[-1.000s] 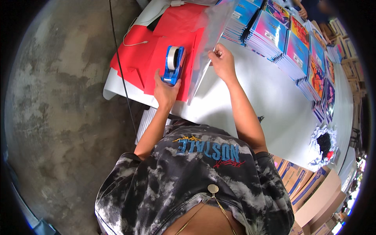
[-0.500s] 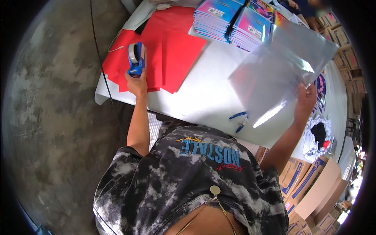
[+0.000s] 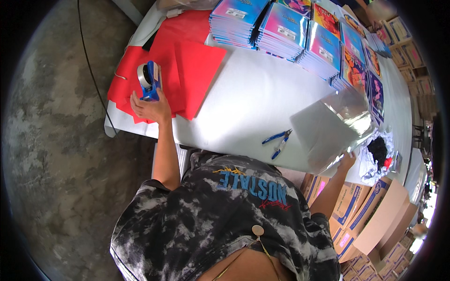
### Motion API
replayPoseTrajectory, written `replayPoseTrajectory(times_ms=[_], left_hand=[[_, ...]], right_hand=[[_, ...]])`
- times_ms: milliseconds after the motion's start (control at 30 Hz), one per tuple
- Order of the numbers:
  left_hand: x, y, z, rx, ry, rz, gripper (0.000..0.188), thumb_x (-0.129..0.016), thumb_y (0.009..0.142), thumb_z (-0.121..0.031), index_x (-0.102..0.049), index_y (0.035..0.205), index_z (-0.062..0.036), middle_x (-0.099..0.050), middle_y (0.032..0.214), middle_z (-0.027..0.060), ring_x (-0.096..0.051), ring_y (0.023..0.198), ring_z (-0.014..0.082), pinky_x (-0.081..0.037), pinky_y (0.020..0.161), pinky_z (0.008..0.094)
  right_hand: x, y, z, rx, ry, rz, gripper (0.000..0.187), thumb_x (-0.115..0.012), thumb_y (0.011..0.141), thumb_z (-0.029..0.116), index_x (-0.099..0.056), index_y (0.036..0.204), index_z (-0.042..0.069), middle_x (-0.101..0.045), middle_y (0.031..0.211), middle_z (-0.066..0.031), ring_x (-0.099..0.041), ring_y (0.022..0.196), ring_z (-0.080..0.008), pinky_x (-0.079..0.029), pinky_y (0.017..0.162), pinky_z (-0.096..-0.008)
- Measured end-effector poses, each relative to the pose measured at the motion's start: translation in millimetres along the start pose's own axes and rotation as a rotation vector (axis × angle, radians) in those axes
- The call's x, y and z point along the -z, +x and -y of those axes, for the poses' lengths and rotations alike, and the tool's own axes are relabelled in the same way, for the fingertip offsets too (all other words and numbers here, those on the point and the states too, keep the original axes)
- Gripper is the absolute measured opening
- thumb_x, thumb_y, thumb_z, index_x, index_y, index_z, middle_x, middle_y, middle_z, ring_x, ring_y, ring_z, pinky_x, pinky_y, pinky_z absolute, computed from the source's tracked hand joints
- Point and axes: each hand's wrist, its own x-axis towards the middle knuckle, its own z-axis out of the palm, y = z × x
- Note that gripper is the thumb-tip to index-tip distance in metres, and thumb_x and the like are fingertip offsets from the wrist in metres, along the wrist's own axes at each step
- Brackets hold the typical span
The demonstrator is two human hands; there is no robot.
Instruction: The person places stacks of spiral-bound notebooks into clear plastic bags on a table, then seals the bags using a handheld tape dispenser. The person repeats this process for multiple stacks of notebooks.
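Note:
A blue tape dispenser [image 3: 150,80] with a roll of clear tape sits on the overlapping red sheets [image 3: 199,63] at the table's left. My left hand [image 3: 152,108] is at its near end, fingers spread apart and loosely beside it. On the right, my right hand [image 3: 346,161] pinches the near edge of a clear plastic sheet [image 3: 323,129]. The sheet spreads over the white table, with light glaring off its far right part. Between my hands, near the table's front edge, lie blue-handled cutting pliers [image 3: 280,140] with their handles parted.
Stacks of colourful booklets [image 3: 286,28] line the far side of the white table [image 3: 253,89]. Crumpled white material with a black piece [image 3: 377,150] lies at the right. Cardboard boxes [image 3: 349,203] stand below the right edge; a cable [image 3: 89,63] hangs at the left.
My left hand has loosened and spread its fingers at the tape dispenser. My right hand has come nearer to me and lowered the plastic sheet toward the table. The view has shifted right.

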Motion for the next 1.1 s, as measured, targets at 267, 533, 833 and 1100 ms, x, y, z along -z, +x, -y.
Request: replayPoseTrajectory(times_ms=[267,533,833,1100], left_hand=[[-33,71,-62,0.060,-0.673,0.843,0.053,-0.065,0.080,-0.025,-0.046,0.122,0.0009,-0.054,0.113,0.0215,-0.050,0.105,0.0352,-0.040,0.089,0.0439],[-1,-48,-93,-0.758,-0.250,1.169,0.060,-0.040,0.089,-0.049,-0.028,0.141,-0.0198,-0.015,0.149,0.0126,-0.011,0.137,0.0339,-0.008,0.107,0.0558],[-30,-26,-103,-0.454,-0.084,1.086,0.061,-0.037,0.091,-0.043,-0.020,0.143,-0.0146,-0.018,0.148,0.0113,-0.013,0.137,0.0310,-0.007,0.106,0.0576],[102,-48,-237,-0.126,-1.386,1.667,0.066,-0.059,0.086,-0.029,-0.028,0.137,-0.0016,-0.034,0.138,0.0211,-0.025,0.133,0.0283,-0.021,0.106,0.0420]], right_hand=[[-9,-47,-11,-0.072,0.317,0.045,0.059,-0.062,0.076,-0.001,-0.034,0.128,-0.003,-0.058,0.093,-0.0122,-0.058,0.072,-0.0179,-0.048,0.060,-0.0263],[-10,-90,19,0.026,0.390,0.066,0.071,-0.059,0.075,-0.007,-0.029,0.138,0.002,-0.057,0.106,-0.0153,-0.055,0.090,-0.0192,-0.045,0.074,-0.0278],[47,-118,27,0.231,0.349,-0.017,0.058,-0.046,0.080,-0.010,-0.037,0.136,0.004,-0.047,0.132,-0.0119,-0.050,0.111,-0.0189,-0.036,0.094,-0.0266],[37,-180,189,0.386,0.694,0.294,0.052,-0.046,0.084,-0.007,-0.038,0.134,0.002,-0.055,0.117,-0.0049,-0.055,0.088,-0.0071,-0.046,0.072,-0.0195]])
